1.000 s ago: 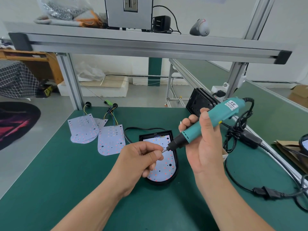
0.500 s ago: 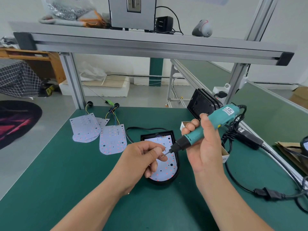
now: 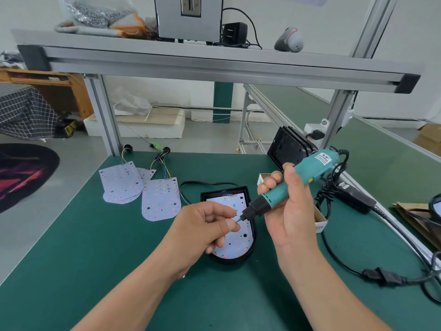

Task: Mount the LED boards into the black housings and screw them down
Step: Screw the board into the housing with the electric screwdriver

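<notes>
Hardly anything shifted over the last second: the bit tip stayed at the left fingertips and the screwdriver's tilt barely changed. White D-shaped LED board with red dots (image 3: 238, 246) lay seated inside the black rounded plastic housing (image 3: 230, 262). The housing sat flat at the centre of the green-matted desk (image 3: 95, 259), directly under both hands.

Left hand (image 3: 205, 226) hovered over the board, other fingers curled under. Thumb and forefinger pinched something tiny at the bit tip, probably a screw but too small to confirm. Right hand (image 3: 294, 211) was wrapped round the teal corded electric screwdriver (image 3: 310, 166), held tilted with the tip down-left, off the board.

Judged step: loading a screw onto the bit. Mounting looked done for this one unit. Could not tell whether any screws were already in. Left to do: screw this board down, then repeat for the others, so the job looked early.

Loose white LED boards with coloured wire leads (image 3: 120, 185) lay unmounted at the back left, one more (image 3: 160, 199) beside them. Stack of spare black housings (image 3: 290, 149) leaned at the back right. Small open cardboard box (image 3: 321, 220) sat just beside the housing, partly behind the right hand, contents unseen. Black power cable (image 3: 372, 274) trailed off right.
</notes>
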### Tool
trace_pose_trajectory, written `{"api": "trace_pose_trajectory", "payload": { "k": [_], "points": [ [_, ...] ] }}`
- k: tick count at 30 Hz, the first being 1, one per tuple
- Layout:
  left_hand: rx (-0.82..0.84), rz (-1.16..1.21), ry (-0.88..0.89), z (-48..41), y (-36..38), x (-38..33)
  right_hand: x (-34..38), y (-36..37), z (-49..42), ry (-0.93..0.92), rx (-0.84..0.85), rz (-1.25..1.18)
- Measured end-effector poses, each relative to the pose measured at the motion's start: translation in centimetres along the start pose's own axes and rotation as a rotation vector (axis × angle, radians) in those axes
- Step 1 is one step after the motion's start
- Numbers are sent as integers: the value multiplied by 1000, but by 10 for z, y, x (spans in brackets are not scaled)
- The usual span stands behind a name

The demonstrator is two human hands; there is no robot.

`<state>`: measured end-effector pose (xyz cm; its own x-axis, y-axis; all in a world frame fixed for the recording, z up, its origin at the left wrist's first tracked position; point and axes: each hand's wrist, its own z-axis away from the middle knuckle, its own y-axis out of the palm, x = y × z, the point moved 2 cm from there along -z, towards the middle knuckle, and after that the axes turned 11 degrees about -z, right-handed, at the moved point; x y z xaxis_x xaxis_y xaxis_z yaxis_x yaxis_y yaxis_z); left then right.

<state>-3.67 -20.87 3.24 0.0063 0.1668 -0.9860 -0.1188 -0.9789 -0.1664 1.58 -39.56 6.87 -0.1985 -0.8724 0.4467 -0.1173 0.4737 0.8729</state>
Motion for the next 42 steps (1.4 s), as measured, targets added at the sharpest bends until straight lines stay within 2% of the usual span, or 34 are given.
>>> {"api": "trace_pose_trajectory", "payload": {
  "k": [12,17,20,28,35,42],
  "points": [
    [-10,21,-9,0,0,-1,-2,-2,1,9,3,-4],
    [-113,-4,10,-5,-8,1,-2,-2,1,16,-2,-11],
    [-230,-227,-10,-11,-18,5,-1,-3,-1,9,3,-3],
    [-333,-917,-110,-13,-15,9,-3,-5,-2,18,47,70],
    [-332,-1052,-125,-18,-9,4,-8,-6,-1,25,96,156],
    [-338,-1113,-49,-20,-3,1,-12,-3,2,27,156,277]
  ]
}}
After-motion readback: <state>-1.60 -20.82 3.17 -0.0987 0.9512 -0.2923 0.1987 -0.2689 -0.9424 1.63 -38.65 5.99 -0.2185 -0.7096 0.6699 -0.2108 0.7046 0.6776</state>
